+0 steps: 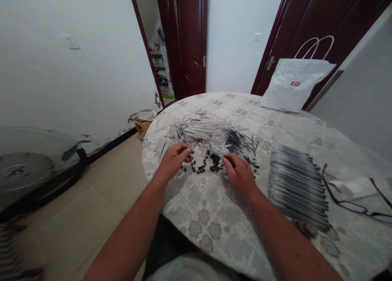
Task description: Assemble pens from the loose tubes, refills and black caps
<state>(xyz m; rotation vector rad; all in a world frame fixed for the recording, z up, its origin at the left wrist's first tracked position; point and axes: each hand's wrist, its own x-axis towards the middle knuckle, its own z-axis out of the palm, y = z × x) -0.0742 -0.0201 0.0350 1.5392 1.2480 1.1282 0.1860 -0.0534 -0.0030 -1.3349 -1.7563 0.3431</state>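
Note:
My right hand is closed, thumb and forefinger pinching a thin white pen barrel that points up and to the left. My left hand hovers over the table's left part, thumb and fingertips drawn together; whatever they may hold is too small to make out. Between and just beyond the hands lie many small black pen caps. Behind them spreads a loose heap of white pen barrels, with a bunch of dark thin sticks, perhaps refills, at its right side.
A neat row of white pens with dark ends lies to the right on the patterned tablecloth. Beyond it are black-framed glasses and white paper. A white paper bag stands at the back right; a cardboard box sits beyond the left edge.

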